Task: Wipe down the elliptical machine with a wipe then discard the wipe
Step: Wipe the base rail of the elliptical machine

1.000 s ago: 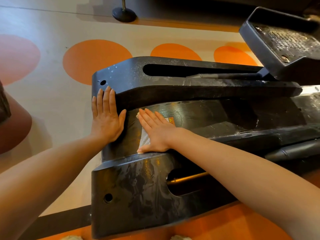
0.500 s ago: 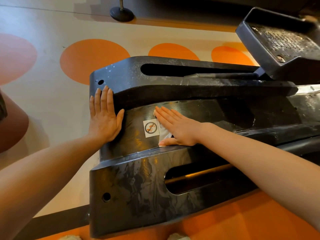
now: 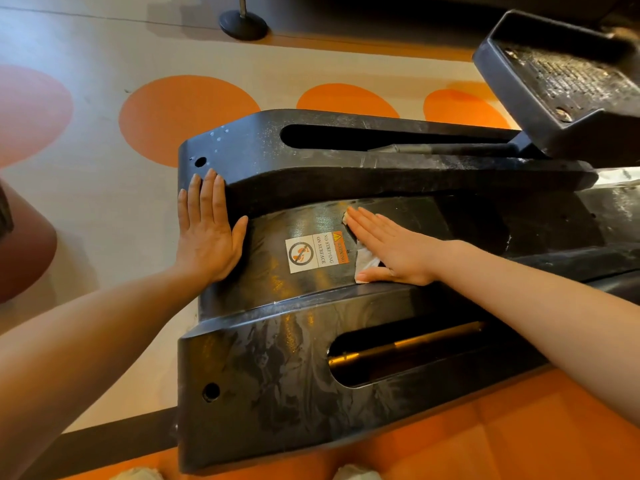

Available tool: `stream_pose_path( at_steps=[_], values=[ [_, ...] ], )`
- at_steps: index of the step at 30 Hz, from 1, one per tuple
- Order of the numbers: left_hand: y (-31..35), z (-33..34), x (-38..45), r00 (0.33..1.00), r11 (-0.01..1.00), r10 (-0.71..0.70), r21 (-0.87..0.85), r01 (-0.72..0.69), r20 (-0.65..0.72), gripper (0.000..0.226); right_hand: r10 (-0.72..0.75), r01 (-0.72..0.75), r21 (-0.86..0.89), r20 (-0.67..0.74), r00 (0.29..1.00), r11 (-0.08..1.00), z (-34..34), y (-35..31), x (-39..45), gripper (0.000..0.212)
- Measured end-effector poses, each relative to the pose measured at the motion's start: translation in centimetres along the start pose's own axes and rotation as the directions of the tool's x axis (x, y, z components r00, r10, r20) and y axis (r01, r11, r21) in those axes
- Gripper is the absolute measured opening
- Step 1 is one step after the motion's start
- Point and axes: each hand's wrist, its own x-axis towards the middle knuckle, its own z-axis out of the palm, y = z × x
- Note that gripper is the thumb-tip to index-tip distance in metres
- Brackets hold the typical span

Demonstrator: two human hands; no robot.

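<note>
On elliptical machine [image 3: 277, 375] rear housing: right hand [image 3: 391, 251], fingers flat, presses wipe [image 3: 363, 259] mid-wiping beside warning sticker [image 3: 317, 251]; left hand [image 3: 207, 230] flat, braced, empty; next, likely uncleaned panels.

Floor beneath the equipment.
Pale floor [image 3: 86, 140] bearing large orange circles [image 3: 183, 112]; a round black stand base [image 3: 243, 24] at the far edge.

Gym floor: black plastic elliptical machine base [image 3: 277, 375], textured black foot pedal [image 3: 561, 74], beige flooring with orange circles [image 3: 187, 116].
</note>
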Motion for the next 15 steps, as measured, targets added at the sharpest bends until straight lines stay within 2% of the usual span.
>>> stream_pose_path(
  at_steps=[6, 9, 13, 15],
  values=[
    [-0.1, 0.3, 0.1, 1.000, 1.000, 0.004, 0.008, -0.004, -0.023, 0.077, 0.092, -0.084, 0.132, -0.055, 0.994, 0.988, 0.7, -1.5, 1.4, 0.101],
    [-0.1, 0.4, 0.1, 0.999, 1.000, 0.001, 0.011, -0.001, -0.032, 0.077, 0.103, -0.091, 0.143, -0.074, 0.992, 0.985, 0.8, -1.5, 1.3, 0.101],
    [0.0, 0.5, 0.1, 0.999, 1.000, -0.005, 0.014, 0.006, -0.045, 0.077, 0.180, -0.165, 0.210, -0.053, 0.982, 0.964, 1.2, 0.3, -0.1, 0.105],
    [-0.1, 0.5, 0.1, 0.998, 1.000, -0.001, 0.018, 0.002, -0.056, 0.077, 0.173, -0.165, 0.217, -0.019, 0.985, 0.962, 1.2, 1.2, -0.9, 0.109]
  ],
)
